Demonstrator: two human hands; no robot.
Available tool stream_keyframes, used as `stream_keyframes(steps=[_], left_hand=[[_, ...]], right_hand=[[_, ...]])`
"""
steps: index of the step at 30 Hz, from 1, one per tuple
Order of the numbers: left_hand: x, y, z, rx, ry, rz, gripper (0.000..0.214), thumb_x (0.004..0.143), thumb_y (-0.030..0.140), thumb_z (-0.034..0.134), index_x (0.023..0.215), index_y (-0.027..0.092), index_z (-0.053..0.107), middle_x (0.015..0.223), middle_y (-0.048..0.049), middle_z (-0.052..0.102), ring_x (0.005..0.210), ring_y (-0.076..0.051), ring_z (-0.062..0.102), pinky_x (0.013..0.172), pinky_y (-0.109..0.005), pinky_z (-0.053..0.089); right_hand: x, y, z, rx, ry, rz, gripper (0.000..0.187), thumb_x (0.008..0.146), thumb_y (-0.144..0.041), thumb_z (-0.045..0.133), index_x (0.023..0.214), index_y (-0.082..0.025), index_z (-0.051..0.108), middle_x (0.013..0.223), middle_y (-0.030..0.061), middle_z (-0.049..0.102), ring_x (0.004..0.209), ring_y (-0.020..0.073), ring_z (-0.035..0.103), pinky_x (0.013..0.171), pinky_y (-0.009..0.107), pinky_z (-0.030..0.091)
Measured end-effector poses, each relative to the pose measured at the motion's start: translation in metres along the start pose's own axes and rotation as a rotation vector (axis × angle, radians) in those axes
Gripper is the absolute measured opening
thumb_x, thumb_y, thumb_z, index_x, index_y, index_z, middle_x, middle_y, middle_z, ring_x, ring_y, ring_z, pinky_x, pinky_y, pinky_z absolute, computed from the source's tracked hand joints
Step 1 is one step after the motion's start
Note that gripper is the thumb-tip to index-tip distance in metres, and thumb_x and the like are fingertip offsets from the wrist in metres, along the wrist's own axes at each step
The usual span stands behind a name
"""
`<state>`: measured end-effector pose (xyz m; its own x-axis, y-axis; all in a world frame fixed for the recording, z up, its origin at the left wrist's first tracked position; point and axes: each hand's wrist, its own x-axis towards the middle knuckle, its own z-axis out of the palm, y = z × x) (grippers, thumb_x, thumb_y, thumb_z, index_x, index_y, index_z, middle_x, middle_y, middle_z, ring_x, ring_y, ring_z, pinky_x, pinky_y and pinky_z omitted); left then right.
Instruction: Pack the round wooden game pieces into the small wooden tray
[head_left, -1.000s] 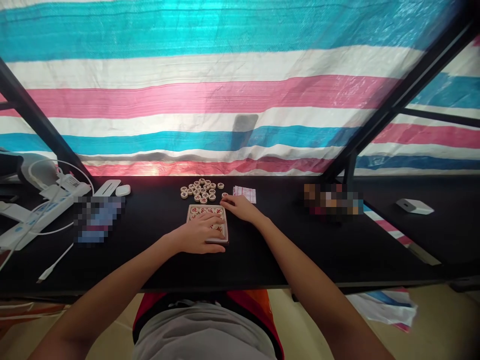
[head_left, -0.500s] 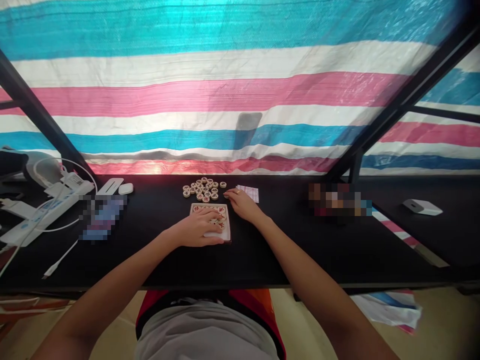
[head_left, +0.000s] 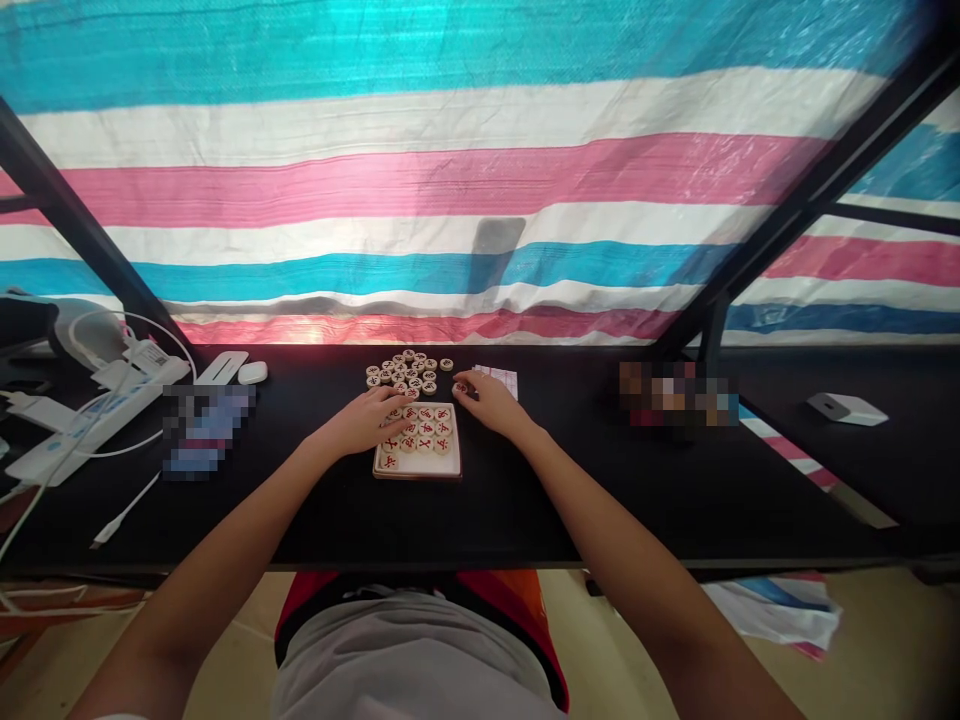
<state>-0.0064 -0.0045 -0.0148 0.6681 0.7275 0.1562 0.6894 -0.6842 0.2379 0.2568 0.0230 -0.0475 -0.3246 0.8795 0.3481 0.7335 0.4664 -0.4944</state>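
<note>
A shallow white box [head_left: 430,465] on the black table holds rows of round Chinese chess pieces [head_left: 425,428] with red characters. My left hand [head_left: 358,420] reaches over the box's far left corner, fingers apart, its fingertips by the near edge of a loose pile of chess pieces [head_left: 415,368]. Whether it touches a piece there I cannot tell. Just beyond the box's far right corner, my right hand [head_left: 489,402] pinches one chess piece [head_left: 460,388] between thumb and fingers.
A folded paper with a red grid [head_left: 504,378] lies behind my right hand. On the left are a white power strip [head_left: 97,425], cables and a small white case [head_left: 253,373]. A white adapter [head_left: 847,409] sits far right. Striped plastic sheeting [head_left: 420,190] hangs behind the table.
My left hand has moved left and away from me, off the middle of the box, uncovering the rows of pieces. The piece in my right hand has shifted slightly right.
</note>
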Motion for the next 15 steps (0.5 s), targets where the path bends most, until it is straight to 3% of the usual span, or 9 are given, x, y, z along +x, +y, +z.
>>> stream_keyframes(steps=[4, 8, 12, 15], left_hand=[[0.001, -0.002, 0.004, -0.029, -0.072, -0.072, 0.046, 0.094, 0.040, 0.036, 0.136, 0.021, 0.042, 0.115, -0.0097, 0.056, 0.106, -0.022, 0.054, 0.092, -0.034, 0.043], [0.003, -0.002, 0.006, 0.008, -0.053, -0.078, 0.041, 0.096, 0.028, 0.030, 0.132, 0.020, 0.048, 0.111, -0.0091, 0.059, 0.102, -0.020, 0.055, 0.090, -0.033, 0.043], [0.003, -0.001, 0.006, 0.077, -0.060, -0.127, 0.046, 0.088, 0.014, 0.034, 0.130, 0.021, 0.049, 0.109, -0.0074, 0.060, 0.100, -0.020, 0.055, 0.089, -0.031, 0.044], [0.004, 0.000, 0.005, 0.112, -0.069, -0.147, 0.048, 0.084, 0.011, 0.036, 0.129, 0.020, 0.050, 0.111, -0.0080, 0.060, 0.103, -0.021, 0.055, 0.090, -0.032, 0.045]], right_hand=[[-0.005, -0.029, -0.012, 0.242, 0.021, 0.021, 0.027, 0.080, -0.034, 0.061, 0.101, -0.017, 0.063, 0.085, 0.0033, 0.065, 0.073, 0.0147, 0.057, 0.070, 0.027, 0.044], [-0.014, -0.062, -0.017, 0.392, -0.259, -0.122, 0.026, 0.075, -0.037, 0.067, 0.093, -0.018, 0.068, 0.070, -0.0014, 0.061, 0.062, 0.0108, 0.053, 0.062, 0.023, 0.041], [-0.019, -0.077, -0.014, 0.299, -0.438, -0.258, 0.017, 0.073, -0.031, 0.070, 0.086, -0.020, 0.072, 0.076, -0.0002, 0.064, 0.066, 0.0111, 0.053, 0.064, 0.023, 0.041], [-0.018, -0.078, -0.011, 0.221, -0.466, -0.328, 0.015, 0.073, -0.029, 0.070, 0.085, -0.020, 0.073, 0.077, 0.0010, 0.066, 0.072, 0.0137, 0.055, 0.069, 0.025, 0.042]])
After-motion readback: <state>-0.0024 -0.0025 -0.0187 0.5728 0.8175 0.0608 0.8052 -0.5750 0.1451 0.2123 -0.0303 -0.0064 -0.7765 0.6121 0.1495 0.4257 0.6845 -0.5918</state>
